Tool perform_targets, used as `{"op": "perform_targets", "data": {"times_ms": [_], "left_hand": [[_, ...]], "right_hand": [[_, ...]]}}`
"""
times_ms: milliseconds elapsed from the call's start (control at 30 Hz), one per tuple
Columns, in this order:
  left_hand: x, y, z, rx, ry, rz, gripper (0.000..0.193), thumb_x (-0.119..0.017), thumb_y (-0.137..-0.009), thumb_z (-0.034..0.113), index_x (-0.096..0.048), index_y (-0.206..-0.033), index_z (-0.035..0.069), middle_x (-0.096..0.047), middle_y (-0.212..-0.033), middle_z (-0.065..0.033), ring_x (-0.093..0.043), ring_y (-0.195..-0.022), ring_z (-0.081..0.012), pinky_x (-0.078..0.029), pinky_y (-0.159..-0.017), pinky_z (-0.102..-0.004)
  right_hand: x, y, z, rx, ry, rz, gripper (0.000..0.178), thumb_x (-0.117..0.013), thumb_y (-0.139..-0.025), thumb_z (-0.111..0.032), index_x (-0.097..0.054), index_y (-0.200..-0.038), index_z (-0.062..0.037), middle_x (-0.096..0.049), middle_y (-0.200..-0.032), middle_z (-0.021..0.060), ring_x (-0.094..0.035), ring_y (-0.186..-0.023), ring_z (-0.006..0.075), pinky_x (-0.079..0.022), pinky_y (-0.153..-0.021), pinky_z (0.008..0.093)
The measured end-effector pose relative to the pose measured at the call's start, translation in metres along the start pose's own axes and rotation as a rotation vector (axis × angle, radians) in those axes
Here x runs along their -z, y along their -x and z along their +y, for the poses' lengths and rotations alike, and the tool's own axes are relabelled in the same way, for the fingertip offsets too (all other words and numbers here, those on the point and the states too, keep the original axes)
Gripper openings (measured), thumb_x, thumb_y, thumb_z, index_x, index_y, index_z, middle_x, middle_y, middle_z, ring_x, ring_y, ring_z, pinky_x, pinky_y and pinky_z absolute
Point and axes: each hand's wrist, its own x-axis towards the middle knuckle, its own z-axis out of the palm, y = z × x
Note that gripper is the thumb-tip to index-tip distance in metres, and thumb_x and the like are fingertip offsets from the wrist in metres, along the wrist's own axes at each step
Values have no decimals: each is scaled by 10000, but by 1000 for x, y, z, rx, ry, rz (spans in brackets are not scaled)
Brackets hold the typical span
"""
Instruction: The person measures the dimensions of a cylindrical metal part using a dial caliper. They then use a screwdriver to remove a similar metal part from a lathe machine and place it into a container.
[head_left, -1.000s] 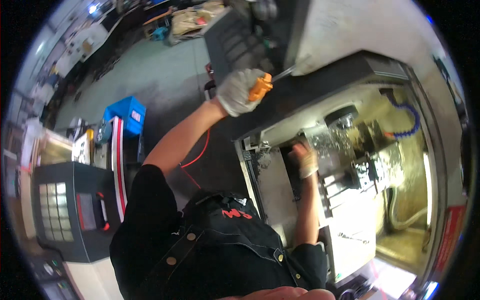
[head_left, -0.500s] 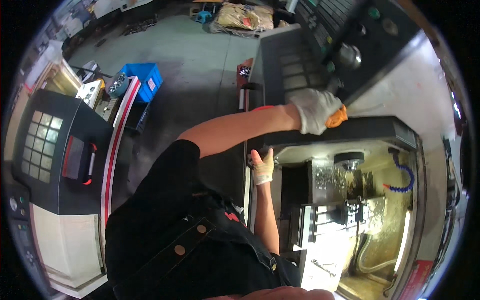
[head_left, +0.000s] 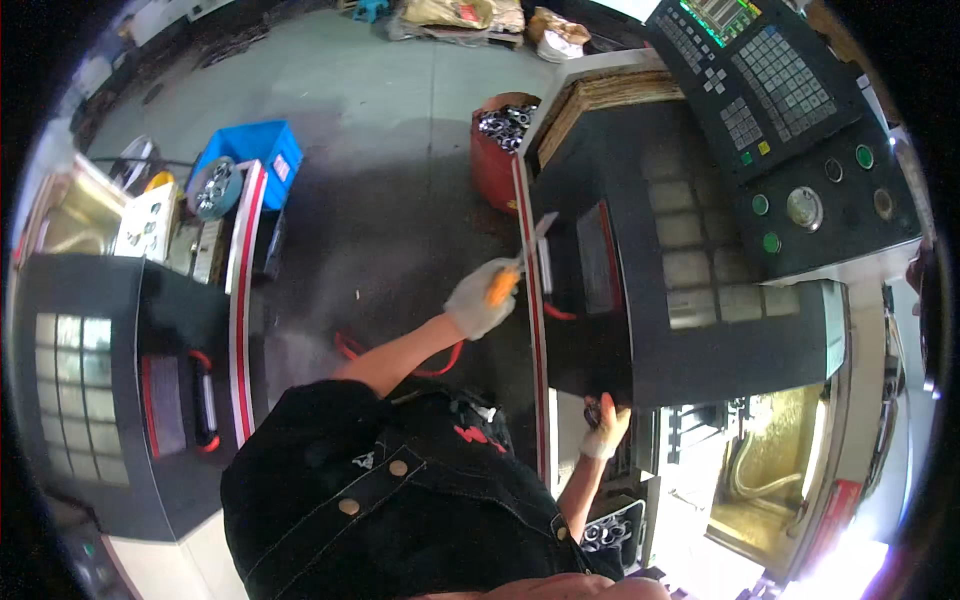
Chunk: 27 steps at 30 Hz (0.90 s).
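The gloved left hand (head_left: 482, 300) has its fingers curled closely around an orange-handled tool with a slim grey metal shaft (head_left: 503, 287), which slants up and right from the fingertips. The right hand (head_left: 606, 432), its glove leaving the fingers bare, has a raised thumb and a small dark piece (head_left: 592, 412) at its fingers; whether it grips that piece, I cannot tell.

Just right of the left fingers runs a red-and-white edge strip (head_left: 531, 330) on a dark grey machine door with a gridded window (head_left: 700, 372). Beyond the left fingertips stands a red bin (head_left: 490, 180) of shiny metal parts (head_left: 510, 122). Below the right fingers, a dark tray (head_left: 641, 530) holds metal rings (head_left: 603, 534). Far up-right is a black control panel (head_left: 738, 188).
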Motion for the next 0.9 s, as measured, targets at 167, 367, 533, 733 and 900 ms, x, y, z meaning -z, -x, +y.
{"op": "perform_targets", "data": {"times_ms": [167, 367, 533, 733, 900], "left_hand": [[69, 45, -81, 98, -87, 76, 211, -549, -705, 50, -507, -912, 59, -553, -822, -120, -563, -788, -307, -456, -723, -365], [105, 46, -118, 63, -212, 20, 260, -552, -672, 29, -495, -925, 55, -561, -827, -109, -563, -802, -299, -453, -738, -366], [92, 31, -105, 92, -150, -115, 315, -556, -670, 25, -503, -980, 53, -571, -908, -111, -570, -859, -287, -455, -771, -356], [32, -48, -7, -469, -121, -411, 480, -542, -667, 9, -460, -1137, 60, -529, -1034, -169, -523, -986, -346, -426, -860, -372], [-32, -109, 75, -746, -231, -434, 327, -609, -703, 71, -489, -1007, 61, -524, -1134, -149, -551, -941, -333, -450, -806, -386]], "right_hand": [[39, 57, -1, -57, -52, 332, 384, -687, -692, -162, -555, -1039, -66, -568, -904, 41, -542, -696, 159, -473, -577, 274], [52, 102, -5, 149, -19, 570, 358, -629, -664, -43, -547, -1012, -65, -538, -895, 37, -511, -739, 177, -443, -540, 270], [125, 137, 23, -88, 11, 725, 399, -592, -654, -34, -559, -1050, -51, -576, -962, 43, -519, -809, 197, -440, -746, 320], [129, 145, 15, -37, 75, 695, 419, -611, -649, -12, -545, -1061, -41, -580, -926, 47, -531, -826, 192, -451, -734, 305], [120, 154, 6, 20, -31, 688, 388, -640, -656, -75, -532, -1028, -81, -549, -892, 37, -529, -746, 160, -471, -562, 270]]}}
